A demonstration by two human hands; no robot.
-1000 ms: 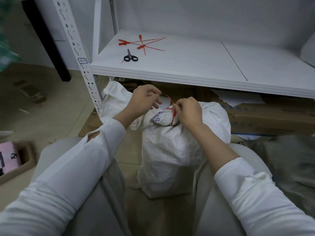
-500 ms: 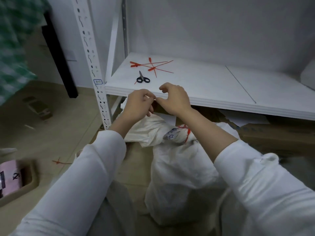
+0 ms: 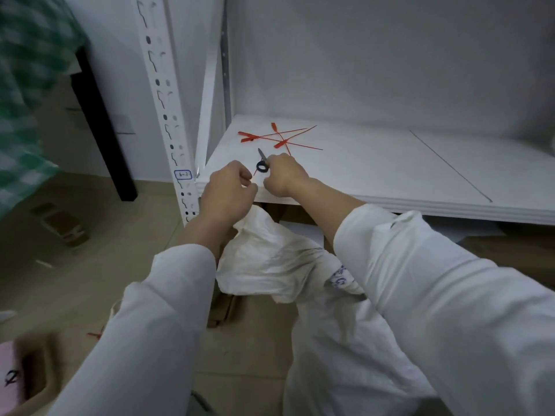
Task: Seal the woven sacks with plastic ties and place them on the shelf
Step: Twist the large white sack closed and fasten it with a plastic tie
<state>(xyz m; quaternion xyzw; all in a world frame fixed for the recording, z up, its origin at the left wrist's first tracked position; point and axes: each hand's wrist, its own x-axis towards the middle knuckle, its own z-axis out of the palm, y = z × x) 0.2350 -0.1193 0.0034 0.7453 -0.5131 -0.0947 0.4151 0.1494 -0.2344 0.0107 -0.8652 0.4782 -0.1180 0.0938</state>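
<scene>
the right hand (image 3: pixel 283 175) curls around the small black scissors (image 3: pixel 262 163) at the shelf's (image 3: pixel 390 163) front left corner. the left hand (image 3: pixel 226 190) is clenched just beside it; whether it pinches anything i cannot tell. spare red plastic ties (image 3: pixel 279 138) lie behind, toward the back left. the woven sack (image 3: pixel 279 262) slumps on the floor under the shelf's front edge: soft, probably slippery, best gripped at its gathered neck. blue print on it is unreadable; a tag on the upright (image 3: pixel 168 115) reads something like "6-7".

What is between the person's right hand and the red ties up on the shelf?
Head view: only the scissors at the right hand, then bare shelf before the red ties.
</scene>
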